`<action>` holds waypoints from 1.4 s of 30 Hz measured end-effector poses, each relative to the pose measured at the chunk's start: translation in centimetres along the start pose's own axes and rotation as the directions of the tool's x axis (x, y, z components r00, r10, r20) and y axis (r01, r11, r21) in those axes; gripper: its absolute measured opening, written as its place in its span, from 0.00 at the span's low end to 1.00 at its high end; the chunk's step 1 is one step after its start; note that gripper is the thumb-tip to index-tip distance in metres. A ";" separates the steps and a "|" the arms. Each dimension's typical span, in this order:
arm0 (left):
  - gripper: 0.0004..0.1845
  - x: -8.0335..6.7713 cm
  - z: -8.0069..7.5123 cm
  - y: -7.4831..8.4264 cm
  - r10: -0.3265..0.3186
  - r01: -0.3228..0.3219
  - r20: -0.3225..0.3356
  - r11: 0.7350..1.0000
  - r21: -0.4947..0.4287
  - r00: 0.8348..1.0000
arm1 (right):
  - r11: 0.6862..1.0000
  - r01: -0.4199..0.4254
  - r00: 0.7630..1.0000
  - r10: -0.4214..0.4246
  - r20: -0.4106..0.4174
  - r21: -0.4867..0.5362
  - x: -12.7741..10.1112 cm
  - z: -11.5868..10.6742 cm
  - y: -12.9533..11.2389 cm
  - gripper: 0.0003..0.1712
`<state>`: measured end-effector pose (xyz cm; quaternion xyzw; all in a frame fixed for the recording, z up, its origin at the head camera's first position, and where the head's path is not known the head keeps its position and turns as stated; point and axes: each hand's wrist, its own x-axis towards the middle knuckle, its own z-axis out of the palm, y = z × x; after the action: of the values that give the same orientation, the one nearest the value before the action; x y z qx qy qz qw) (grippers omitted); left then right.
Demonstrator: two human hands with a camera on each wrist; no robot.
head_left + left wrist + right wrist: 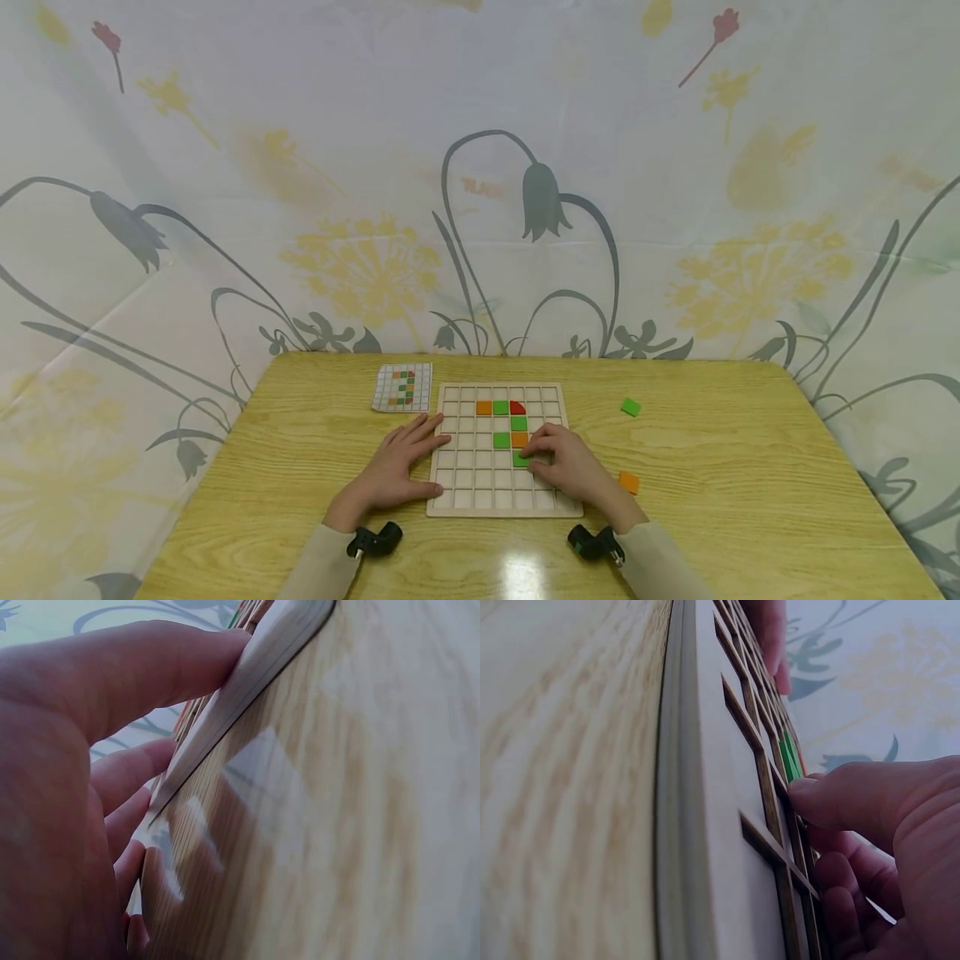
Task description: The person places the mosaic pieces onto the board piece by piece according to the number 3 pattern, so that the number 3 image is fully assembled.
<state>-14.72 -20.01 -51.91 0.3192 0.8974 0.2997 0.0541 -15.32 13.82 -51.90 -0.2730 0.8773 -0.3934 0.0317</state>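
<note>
A pale wooden grid board (465,492) lies on the wooden table, with orange, green and red tiles in its upper middle cells. My right hand (564,465) rests on the board's right side, and its fingertips press a green tile (521,458) into a cell. In the right wrist view the thumb (855,799) lies on the grid (727,825) beside a green tile edge (789,756). My left hand (397,467) lies flat with straight fingers against the board's left edge; the left wrist view shows its fingers (142,667) touching the board's rim (255,675).
A small pattern card (402,387) lies at the board's upper left. A loose green tile (631,407) and a loose orange tile (628,482) sit on the table (750,500) to the right. A flowered cloth hangs behind the table.
</note>
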 end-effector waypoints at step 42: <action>0.40 0.0 0.1 0.0 0.014 -0.014 -0.019 1.000 -0.002 1.000 | 0.999 -0.034 0.994 0.034 -0.103 0.008 -2.5 -4.1 1.4 0.09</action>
<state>-14.71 -19.99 -51.99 0.3225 0.8953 0.3041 0.0440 -14.94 18.59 -50.42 -0.2372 0.8810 -0.4092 -0.0062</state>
